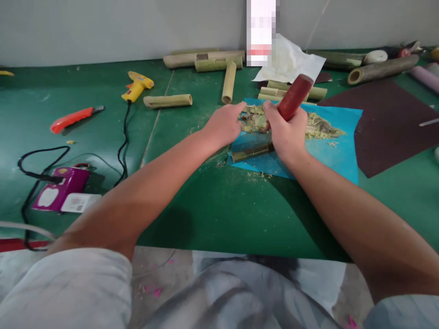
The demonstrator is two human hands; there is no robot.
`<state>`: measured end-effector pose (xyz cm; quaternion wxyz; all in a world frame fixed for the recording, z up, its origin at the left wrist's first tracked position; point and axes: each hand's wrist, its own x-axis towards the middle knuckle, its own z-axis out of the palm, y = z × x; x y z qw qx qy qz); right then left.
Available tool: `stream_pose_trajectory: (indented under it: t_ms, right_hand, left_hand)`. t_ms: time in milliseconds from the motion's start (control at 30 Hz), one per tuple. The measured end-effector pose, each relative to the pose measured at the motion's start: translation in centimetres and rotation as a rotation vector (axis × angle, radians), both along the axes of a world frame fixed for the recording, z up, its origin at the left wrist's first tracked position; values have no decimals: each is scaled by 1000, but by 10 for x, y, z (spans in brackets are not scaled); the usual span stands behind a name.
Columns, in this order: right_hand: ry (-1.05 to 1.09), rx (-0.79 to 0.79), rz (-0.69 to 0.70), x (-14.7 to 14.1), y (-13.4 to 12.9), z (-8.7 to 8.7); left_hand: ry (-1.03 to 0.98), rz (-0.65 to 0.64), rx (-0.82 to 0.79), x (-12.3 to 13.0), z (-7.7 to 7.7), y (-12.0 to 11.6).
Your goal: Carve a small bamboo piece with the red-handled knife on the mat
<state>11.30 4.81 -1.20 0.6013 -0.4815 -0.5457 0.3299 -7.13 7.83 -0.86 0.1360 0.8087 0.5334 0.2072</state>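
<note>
A long piece covered with green and tan bamboo scraps (318, 125) lies across a blue sheet (338, 160). At its left end, my left hand (224, 122) is closed, fingers pressed against the scraps. My right hand (290, 132) wraps around a thick red cylindrical handle (295, 97), which is tilted with its top to the upper right. The lower end of this tool is hidden behind the hand and scraps. A dark green bamboo stick (252, 152) lies on the sheet, partly behind my right hand. Small chips are scattered around the sheet's near edge.
A yellow glue gun (137, 87), an orange utility knife (72, 119) and a purple box (61, 188) with black cord are on the left. Bamboo tubes (168, 101) lie along the back. Crumpled white paper (291, 61) sits behind the blue sheet, and a dark brown sheet (394, 128) lies right.
</note>
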Motion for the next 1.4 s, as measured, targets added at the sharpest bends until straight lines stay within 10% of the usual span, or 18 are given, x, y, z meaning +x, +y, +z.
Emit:
stream_pose_trajectory:
  t_ms: [200, 500, 833, 1000, 1400]
  right_hand:
    - [-1, -26, -6, -1, 0, -1]
    - [-19, -15, 1, 1, -5, 5]
    - [-10, -51, 0, -1, -5, 3]
    - [-4, -52, 14, 1, -6, 4]
    - [-9, -44, 11, 1, -3, 0]
  left_hand:
    - [75, 121, 105, -19, 14, 4]
    - [305, -35, 78, 2, 17, 35]
    - [7, -28, -60, 5, 39, 36]
    - [81, 184, -19, -27, 60, 33]
    - [308, 179, -174, -56, 46, 16]
